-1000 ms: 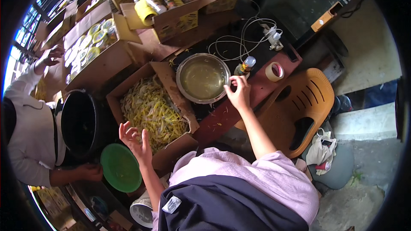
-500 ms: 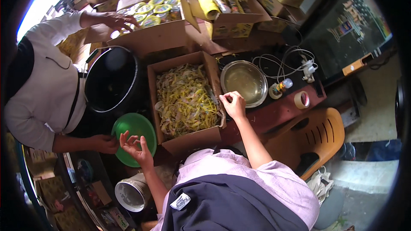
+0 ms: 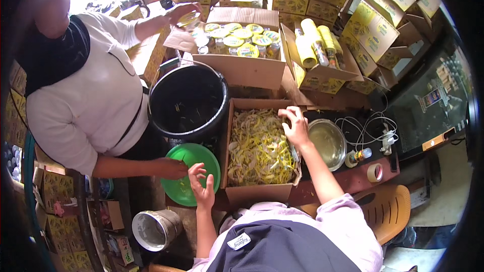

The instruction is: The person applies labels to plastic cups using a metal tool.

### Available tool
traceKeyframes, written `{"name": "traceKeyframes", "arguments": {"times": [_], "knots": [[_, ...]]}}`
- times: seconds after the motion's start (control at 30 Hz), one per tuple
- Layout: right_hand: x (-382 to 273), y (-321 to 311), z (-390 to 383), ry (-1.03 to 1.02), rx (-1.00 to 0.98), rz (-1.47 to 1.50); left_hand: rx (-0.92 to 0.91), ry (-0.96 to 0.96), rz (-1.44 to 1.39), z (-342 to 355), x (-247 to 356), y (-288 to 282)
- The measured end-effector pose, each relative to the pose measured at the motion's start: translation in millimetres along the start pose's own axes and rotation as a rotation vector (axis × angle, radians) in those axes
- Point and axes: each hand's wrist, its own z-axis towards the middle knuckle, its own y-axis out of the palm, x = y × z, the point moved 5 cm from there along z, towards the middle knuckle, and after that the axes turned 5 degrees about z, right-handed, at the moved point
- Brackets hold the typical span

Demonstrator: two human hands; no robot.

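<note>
My right hand (image 3: pixel 296 127) is over the right rim of an open cardboard box (image 3: pixel 257 194), its fingers bent and thumb apart, with nothing visible in it. Filling that box is a tangled heap of thin yellow and whitish strips (image 3: pixel 262 146). My left hand (image 3: pixel 202 187) is raised at the right edge of a green plastic basin (image 3: pixel 174 194), fingers loosely curled and apart, holding nothing visible. A co-worker's hand (image 3: pixel 173 168) reaches into the basin. Right of my right hand sits a round metal bowl (image 3: pixel 342 143) of cloudy liquid.
A black bucket (image 3: pixel 224 95) stands left of the box. Behind are a carton (image 3: pixel 237 70) of yellow-lidded cups and another carton (image 3: pixel 327 84) with yellow cup stacks. A small bottle (image 3: pixel 358 157), tape roll (image 3: pixel 374 173) and cables lie right; an orange chair (image 3: pixel 393 206) stands nearby.
The view has shifted, so the scene sits lower and farther right. My right hand has moved left from beside the bowl to over the box. The co-worker's far hand now lifts a cup.
</note>
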Motion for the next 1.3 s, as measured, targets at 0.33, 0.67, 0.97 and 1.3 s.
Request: {"name": "traceKeyframes", "arguments": {"times": [0.33, 0.67, 0.97, 1.3], "knots": [[-1, 7, 204, -0.006, -0.019, 0.024, -0.172, -0.039, -0.072, 30, 1, 46], [-3, 104, 289, 0.376, -0.368, -0.397, -0.245, -0.083, -0.052, 51, -1, 77], [8, 64, 313, 0.354, -0.261, -0.285, -0.270, -0.103, -0.013, 52, 4, 75], [-87, -61, 241, 0.076, -0.638, -0.081, -0.234, 0.134, 0.047, 74, 56, 78]]}}
